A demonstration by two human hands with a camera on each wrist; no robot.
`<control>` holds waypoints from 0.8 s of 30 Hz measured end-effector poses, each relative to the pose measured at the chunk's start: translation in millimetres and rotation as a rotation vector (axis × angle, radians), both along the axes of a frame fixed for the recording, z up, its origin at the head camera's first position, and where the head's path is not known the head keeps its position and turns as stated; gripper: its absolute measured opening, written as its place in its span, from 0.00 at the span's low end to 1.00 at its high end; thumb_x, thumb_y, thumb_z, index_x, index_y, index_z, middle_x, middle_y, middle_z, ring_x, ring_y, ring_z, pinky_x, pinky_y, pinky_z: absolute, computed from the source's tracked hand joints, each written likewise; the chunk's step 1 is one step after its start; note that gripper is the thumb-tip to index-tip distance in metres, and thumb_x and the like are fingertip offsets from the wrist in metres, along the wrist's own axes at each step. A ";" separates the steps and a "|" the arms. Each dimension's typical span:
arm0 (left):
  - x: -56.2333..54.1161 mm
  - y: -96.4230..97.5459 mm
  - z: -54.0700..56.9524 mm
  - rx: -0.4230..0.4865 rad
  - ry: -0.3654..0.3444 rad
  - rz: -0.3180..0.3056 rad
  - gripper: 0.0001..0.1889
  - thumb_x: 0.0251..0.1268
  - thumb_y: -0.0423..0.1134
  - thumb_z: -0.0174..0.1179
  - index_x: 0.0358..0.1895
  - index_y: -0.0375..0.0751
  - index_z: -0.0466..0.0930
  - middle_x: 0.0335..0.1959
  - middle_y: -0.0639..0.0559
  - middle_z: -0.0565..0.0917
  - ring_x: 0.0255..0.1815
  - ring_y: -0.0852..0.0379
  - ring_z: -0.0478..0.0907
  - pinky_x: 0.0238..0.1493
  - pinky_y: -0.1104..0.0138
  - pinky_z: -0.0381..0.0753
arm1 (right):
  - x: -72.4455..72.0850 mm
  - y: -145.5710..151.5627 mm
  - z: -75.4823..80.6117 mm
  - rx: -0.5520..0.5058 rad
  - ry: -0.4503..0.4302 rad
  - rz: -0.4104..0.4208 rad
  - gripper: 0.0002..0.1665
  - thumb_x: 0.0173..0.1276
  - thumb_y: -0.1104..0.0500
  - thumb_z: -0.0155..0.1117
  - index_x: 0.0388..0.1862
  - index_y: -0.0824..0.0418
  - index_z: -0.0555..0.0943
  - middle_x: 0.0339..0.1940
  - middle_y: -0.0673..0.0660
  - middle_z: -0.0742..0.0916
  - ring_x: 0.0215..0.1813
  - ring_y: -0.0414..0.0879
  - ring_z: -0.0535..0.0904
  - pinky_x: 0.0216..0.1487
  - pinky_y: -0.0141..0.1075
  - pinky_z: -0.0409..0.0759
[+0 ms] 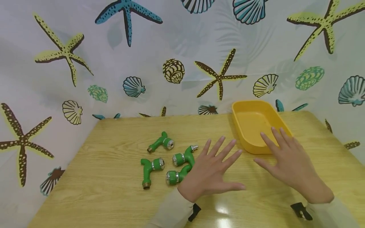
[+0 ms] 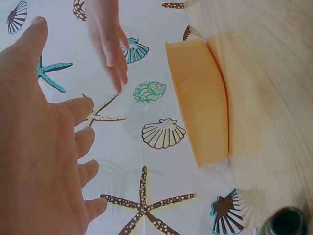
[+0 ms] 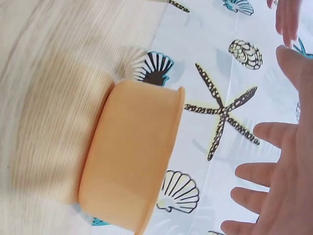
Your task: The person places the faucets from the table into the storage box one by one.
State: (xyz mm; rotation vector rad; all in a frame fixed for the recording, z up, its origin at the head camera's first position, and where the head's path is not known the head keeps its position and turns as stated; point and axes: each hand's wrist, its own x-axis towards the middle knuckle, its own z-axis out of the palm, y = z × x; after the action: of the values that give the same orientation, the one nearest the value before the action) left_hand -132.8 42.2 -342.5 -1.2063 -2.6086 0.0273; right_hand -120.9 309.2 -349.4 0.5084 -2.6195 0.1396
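Note:
Both hands are held up over the wooden table with fingers spread, holding nothing. My left hand [image 1: 209, 171] partly covers the nearest of several green taps in the head view. One tap [image 1: 161, 142] lies at the back, another tap [image 1: 149, 171] at the front left. Beside the left hand lie a tap [image 1: 185, 156] with a ribbed metal nozzle and a tap [image 1: 175, 177] partly hidden by that hand. My right hand [image 1: 291, 161] is close to a yellow plastic basin [image 1: 242, 139], its fingertips overlapping the basin's near right rim in the head view.
The basin stands at the table's back right. A white cloth [image 1: 182, 41] printed with starfish and shells hangs behind and beside the table [image 1: 108, 196]. Dark straps show at both wrists.

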 end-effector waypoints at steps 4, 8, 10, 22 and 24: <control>-0.5 11.4 0.3 0.017 -0.031 -0.017 0.47 0.58 0.79 0.40 0.78 0.59 0.49 0.78 0.56 0.43 0.77 0.51 0.31 0.72 0.48 0.40 | -2.4 10.8 -2.1 -0.030 -0.029 -0.042 0.49 0.63 0.33 0.61 0.72 0.63 0.66 0.68 0.78 0.66 0.68 0.75 0.59 0.60 0.69 0.58; -3.2 18.7 -0.6 0.008 -0.019 -0.009 0.47 0.58 0.79 0.39 0.77 0.60 0.51 0.78 0.56 0.43 0.78 0.49 0.36 0.72 0.47 0.42 | -6.4 17.6 -2.2 -0.077 -0.096 -0.063 0.49 0.65 0.35 0.60 0.74 0.65 0.62 0.68 0.80 0.64 0.68 0.76 0.57 0.60 0.68 0.60; -4.8 22.3 -1.5 0.004 -0.017 -0.006 0.47 0.58 0.79 0.39 0.77 0.60 0.51 0.78 0.56 0.43 0.78 0.49 0.36 0.72 0.47 0.43 | -8.5 21.7 -1.6 -0.103 -0.154 -0.092 0.49 0.67 0.36 0.59 0.75 0.65 0.59 0.69 0.80 0.62 0.69 0.76 0.55 0.58 0.70 0.60; -17.3 49.4 -9.3 0.018 -0.024 -0.031 0.46 0.59 0.79 0.39 0.77 0.60 0.50 0.78 0.56 0.45 0.78 0.49 0.37 0.72 0.49 0.44 | -24.0 57.3 7.8 -0.424 -0.360 -0.228 0.46 0.73 0.42 0.54 0.76 0.70 0.53 0.72 0.78 0.56 0.64 0.81 0.57 0.54 0.73 0.58; -19.6 53.7 -9.2 0.008 -0.013 -0.035 0.45 0.59 0.79 0.38 0.77 0.61 0.51 0.78 0.56 0.46 0.78 0.49 0.38 0.72 0.49 0.44 | -26.8 66.0 7.8 -0.443 -0.385 -0.249 0.46 0.74 0.41 0.52 0.76 0.69 0.52 0.72 0.78 0.56 0.62 0.81 0.60 0.54 0.72 0.60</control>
State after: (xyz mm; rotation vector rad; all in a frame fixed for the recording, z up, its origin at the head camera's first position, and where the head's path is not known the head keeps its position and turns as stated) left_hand -152.4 95.9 -351.7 -1.2529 -2.5961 0.0021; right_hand -147.7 375.2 -341.5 -0.0042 -2.8626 0.7813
